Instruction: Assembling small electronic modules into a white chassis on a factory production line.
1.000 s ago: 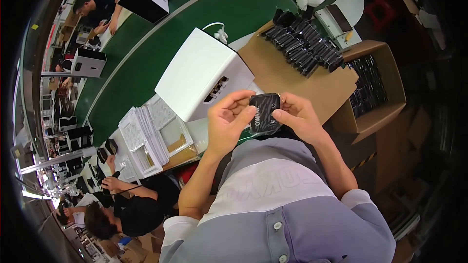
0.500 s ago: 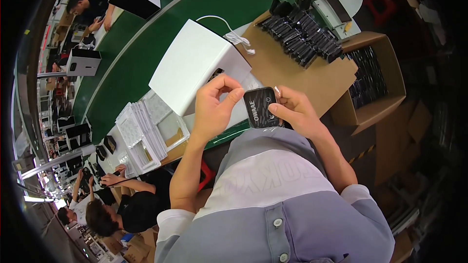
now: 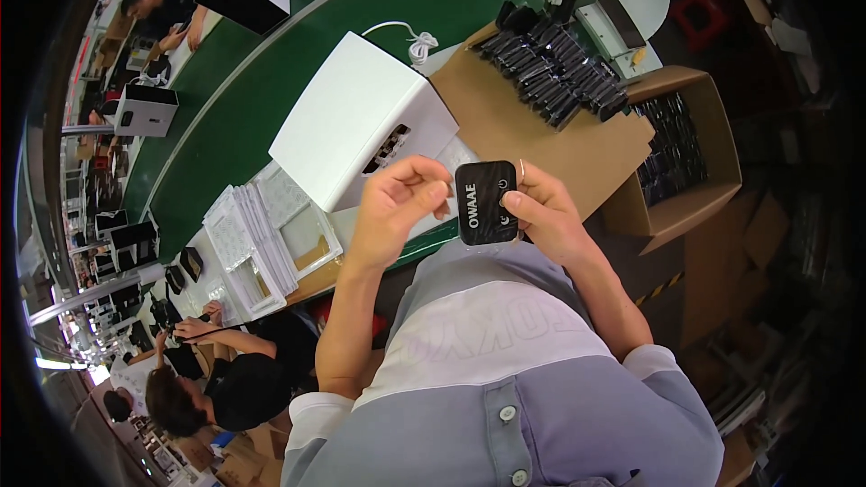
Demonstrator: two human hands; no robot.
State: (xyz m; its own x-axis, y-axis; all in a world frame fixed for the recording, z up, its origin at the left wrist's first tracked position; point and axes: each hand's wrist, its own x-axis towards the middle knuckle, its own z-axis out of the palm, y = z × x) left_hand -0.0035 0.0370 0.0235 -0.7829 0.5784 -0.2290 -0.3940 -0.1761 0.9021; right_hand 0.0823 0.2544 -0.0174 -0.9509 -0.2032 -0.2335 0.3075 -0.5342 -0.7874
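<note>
Black remote (image 3: 478, 225) lies wearer-side of the white device (image 3: 356, 113), long axis fore-aft. Right hand (image 3: 552, 221) pinches its side farther from the device; left hand (image 3: 397, 207) curls just beside the opposite edge, contents unclear.

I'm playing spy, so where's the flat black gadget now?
In the head view, the flat black gadget is just right of centre, held in the right hand, with the left hand close on its left and the white box beyond.
</note>
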